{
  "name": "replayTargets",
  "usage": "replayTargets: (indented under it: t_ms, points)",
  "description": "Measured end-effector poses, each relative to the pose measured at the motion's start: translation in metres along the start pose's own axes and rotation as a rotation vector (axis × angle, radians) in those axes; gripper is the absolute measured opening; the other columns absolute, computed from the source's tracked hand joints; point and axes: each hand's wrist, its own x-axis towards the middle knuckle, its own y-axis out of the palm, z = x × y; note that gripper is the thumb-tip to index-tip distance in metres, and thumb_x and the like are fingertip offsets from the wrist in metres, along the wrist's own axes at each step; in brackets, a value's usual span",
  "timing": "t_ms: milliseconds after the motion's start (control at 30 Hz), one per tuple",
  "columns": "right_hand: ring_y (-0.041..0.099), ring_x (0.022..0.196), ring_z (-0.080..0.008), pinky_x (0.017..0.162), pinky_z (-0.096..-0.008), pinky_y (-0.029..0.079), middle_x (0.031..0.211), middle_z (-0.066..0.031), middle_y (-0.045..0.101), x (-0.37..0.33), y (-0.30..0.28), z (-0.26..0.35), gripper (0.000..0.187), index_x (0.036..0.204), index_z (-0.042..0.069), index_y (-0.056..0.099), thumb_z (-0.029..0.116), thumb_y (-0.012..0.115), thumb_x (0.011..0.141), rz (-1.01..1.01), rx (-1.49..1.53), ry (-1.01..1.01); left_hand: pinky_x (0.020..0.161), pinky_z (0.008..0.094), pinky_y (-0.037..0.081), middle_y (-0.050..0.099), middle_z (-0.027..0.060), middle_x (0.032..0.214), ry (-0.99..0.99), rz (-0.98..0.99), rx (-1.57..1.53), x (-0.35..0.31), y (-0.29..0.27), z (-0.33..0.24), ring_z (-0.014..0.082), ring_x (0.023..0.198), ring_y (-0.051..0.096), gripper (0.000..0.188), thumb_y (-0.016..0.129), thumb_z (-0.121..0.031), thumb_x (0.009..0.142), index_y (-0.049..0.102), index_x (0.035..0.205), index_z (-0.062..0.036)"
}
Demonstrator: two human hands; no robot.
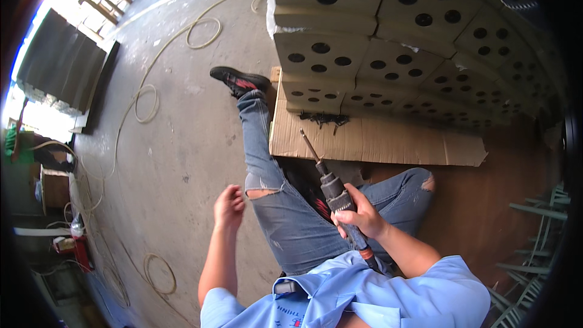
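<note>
My right hand [367,215] is wrapped round a dark pneumatic screwdriver [333,189], held over my crossed legs. Its long thin bit points away from me, up and left toward the cardboard sheet [376,143]. A small heap of black screws [325,119] lies on that sheet, beyond the tip of the bit and apart from it. Beside my left knee, my left hand [229,206] hangs in the air with its fingers curled in. Whatever it may hold is hidden.
Stacked pale blocks [334,54] with round black dots on their faces rise at the front right. A coiled air hose [146,103] runs over the concrete floor at left. Green metal frames [534,255] stand at right. A person in green [24,146] is at far left.
</note>
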Motion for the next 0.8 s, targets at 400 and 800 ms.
replayTargets:
  t_ms: [400, 800]
  points:
    - [0.059, 0.059, -0.0101, 0.052, -0.0267, 0.052, 0.088, -0.0041, 0.057, -0.002, -0.008, 0.008, 0.045, 0.122, 0.005, 0.044, 0.012, 0.074, 0.089, 0.006, -0.058, -0.028, 0.045, 0.0199, 0.036, 0.073, 0.016, 0.096, 0.213, 0.536, 0.34, 0.015, 0.223, -0.016, 0.0063, 0.058, 0.047, 0.013, 0.05, -0.012, 0.108, 0.05, 0.12, -0.0068]
    - [0.058, 0.058, -0.0085, 0.051, -0.0256, 0.05, 0.083, -0.0029, 0.057, 0.012, -0.009, 0.01, 0.049, 0.123, 0.003, 0.044, 0.015, 0.076, 0.088, 0.066, -0.174, -0.007, 0.044, 0.0171, 0.029, 0.057, -0.0031, 0.07, 0.163, 0.686, 0.627, -0.017, 0.24, -0.07, 0.0011, 0.053, 0.041, 0.019, 0.07, -0.02, 0.1, 0.07, 0.095, -0.0008]
